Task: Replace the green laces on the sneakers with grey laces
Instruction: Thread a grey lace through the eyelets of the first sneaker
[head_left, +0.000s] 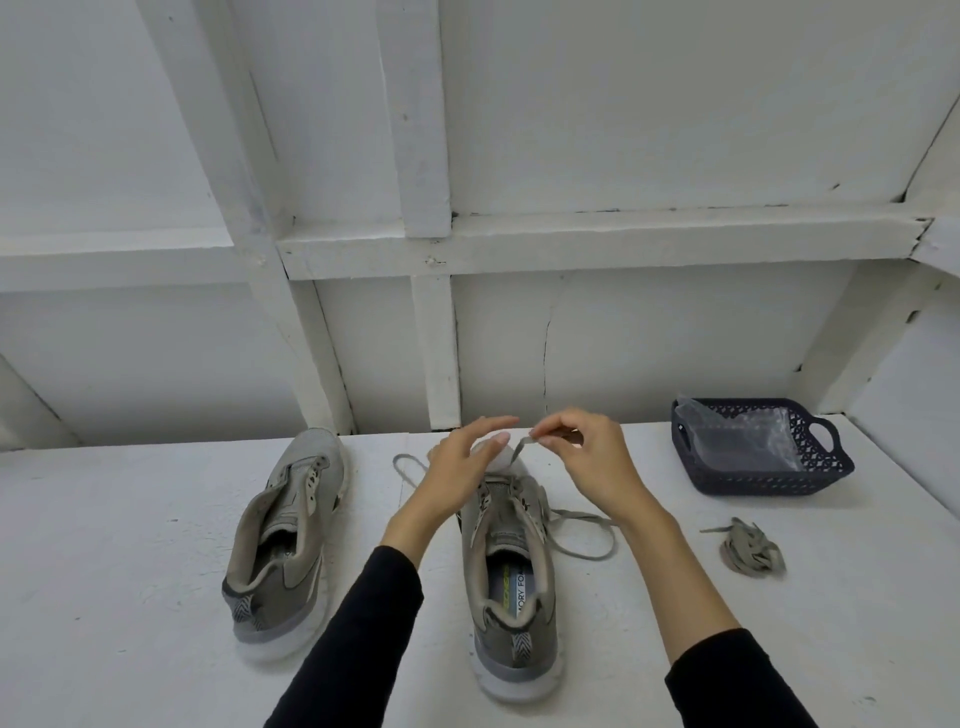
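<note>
Grey lace (521, 448) in right hand (587, 457)

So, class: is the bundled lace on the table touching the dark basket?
Apart. The head view shows bare white table between the bundled lace and the dark basket.

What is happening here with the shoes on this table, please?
A person is lacing the right sneaker. The right hand pinches the end of a grey lace above the toe, and the left hand rests open on the toe. The left sneaker has no lace. A bundled lace lies to the right, near a dark basket.
</note>
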